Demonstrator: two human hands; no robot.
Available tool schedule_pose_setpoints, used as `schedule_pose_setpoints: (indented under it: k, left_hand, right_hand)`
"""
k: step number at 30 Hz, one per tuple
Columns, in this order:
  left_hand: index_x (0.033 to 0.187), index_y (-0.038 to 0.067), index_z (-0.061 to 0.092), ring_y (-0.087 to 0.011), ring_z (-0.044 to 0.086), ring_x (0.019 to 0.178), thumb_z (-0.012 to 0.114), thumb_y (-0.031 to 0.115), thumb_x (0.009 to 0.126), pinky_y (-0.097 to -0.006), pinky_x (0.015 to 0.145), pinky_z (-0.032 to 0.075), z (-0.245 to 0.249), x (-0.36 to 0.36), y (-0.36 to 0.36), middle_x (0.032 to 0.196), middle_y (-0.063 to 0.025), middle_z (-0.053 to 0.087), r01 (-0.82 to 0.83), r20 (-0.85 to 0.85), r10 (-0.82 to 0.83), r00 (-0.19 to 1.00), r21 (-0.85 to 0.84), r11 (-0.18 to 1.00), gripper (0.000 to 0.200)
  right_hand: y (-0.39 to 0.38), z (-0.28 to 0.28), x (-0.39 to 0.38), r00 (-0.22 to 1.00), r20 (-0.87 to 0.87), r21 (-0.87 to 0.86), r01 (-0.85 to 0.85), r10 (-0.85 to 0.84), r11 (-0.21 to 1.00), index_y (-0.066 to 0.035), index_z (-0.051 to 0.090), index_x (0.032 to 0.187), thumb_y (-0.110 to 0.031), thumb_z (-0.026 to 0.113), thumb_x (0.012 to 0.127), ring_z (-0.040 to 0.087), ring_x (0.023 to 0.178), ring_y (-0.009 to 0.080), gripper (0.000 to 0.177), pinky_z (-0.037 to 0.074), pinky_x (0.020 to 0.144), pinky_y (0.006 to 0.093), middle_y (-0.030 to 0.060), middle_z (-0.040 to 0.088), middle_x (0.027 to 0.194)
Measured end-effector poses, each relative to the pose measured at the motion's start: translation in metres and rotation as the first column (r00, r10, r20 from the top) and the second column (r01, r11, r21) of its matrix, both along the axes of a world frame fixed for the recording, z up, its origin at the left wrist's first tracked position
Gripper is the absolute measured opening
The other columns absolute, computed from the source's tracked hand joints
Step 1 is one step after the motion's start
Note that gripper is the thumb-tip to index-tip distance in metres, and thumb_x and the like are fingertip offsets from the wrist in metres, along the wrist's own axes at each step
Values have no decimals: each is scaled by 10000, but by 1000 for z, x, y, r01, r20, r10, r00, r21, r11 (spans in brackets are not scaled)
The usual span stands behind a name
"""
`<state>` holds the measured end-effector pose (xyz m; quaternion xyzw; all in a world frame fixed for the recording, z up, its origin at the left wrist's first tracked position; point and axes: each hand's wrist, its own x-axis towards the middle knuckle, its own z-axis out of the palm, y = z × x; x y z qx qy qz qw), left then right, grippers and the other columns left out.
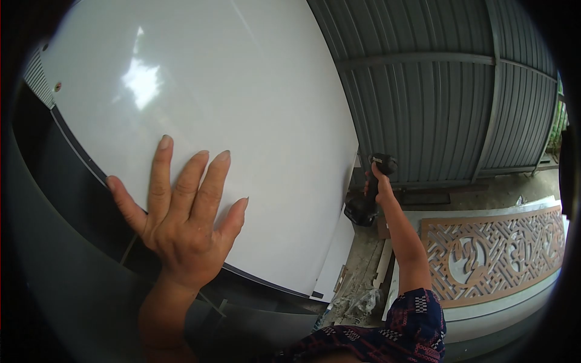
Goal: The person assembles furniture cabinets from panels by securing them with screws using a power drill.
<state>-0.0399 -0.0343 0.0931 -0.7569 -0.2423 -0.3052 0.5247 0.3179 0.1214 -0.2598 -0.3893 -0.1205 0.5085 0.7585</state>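
Note:
My left hand (190,221) rests palm down near the edge of a large glossy white panel (266,133), its fingers spread apart. Off the panel's right side, my right hand (380,184) is wrapped round the handle of a black cordless drill (361,210). The drill's head is above the hand and its thick battery base below, next to the panel's edge. The drill's tip and any bit cannot be made out. A small screw-like spot (58,87) shows near the panel's far left edge.
A grey corrugated metal wall (417,115) stands beyond the drill. At the right lies a brown carved lattice panel (439,284) on a pale board. Crumpled clear plastic (365,300) and scraps lie on the floor between the two panels. Dark grey surfaces (78,266) lie below the white panel.

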Motion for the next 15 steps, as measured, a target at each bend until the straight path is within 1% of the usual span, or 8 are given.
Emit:
schedule_pose_setpoints:
  k: [5, 6, 11, 12, 15]
  left_hand:
    - [1160, 176, 631, -279, 405, 1309, 831, 250, 592, -618, 1106, -20, 9, 9, 11, 1134, 14, 625, 10, 28, -8, 1000, -88, 996, 607]
    - [1163, 179, 629, -279, 405, 1307, 832, 254, 594, -616, 1105, -19, 4, 13, 19, 1122, 12, 619, 33, 32, -30, 999, -84, 996, 609]
    - [1181, 179, 613, -274, 406, 1304, 820, 261, 618, -613, 1107, -18, 11, 21, 31, 1127, -4, 614, 72, 36, -69, 997, -111, 991, 605]
    - [1182, 179, 610, -271, 405, 1304, 817, 264, 624, -610, 1108, -15, 11, 21, 30, 1130, -6, 613, 76, 36, -73, 997, -116, 990, 601]
    - [1184, 179, 604, -260, 404, 1304, 807, 275, 638, -599, 1114, -7, 13, 34, 41, 1138, -9, 612, 94, 36, -90, 995, -131, 987, 590]
  right_hand:
    - [-12, 7, -7, 994, 44, 3, 98, -98, 995, -85, 575, 899, -541, 742, 722, 532, 471, 196, 518, 430, 454, 359, 49, 522, 574]
    - [-15, 10, -6, 990, 59, -8, 130, -129, 992, -81, 576, 892, -522, 753, 719, 535, 468, 196, 505, 430, 450, 356, 51, 524, 571]
    - [-49, 52, -34, 943, 117, -42, 318, -311, 947, -65, 578, 851, -419, 798, 708, 546, 460, 196, 441, 429, 434, 343, 60, 532, 560]
    - [-59, 65, -44, 929, 120, -16, 355, -351, 935, -58, 578, 818, -379, 792, 726, 537, 440, 191, 397, 404, 408, 335, 58, 526, 541]
    - [-76, 87, -58, 907, 194, 97, 361, -373, 928, -46, 577, 804, -355, 770, 758, 521, 417, 180, 368, 384, 391, 318, 55, 522, 526]
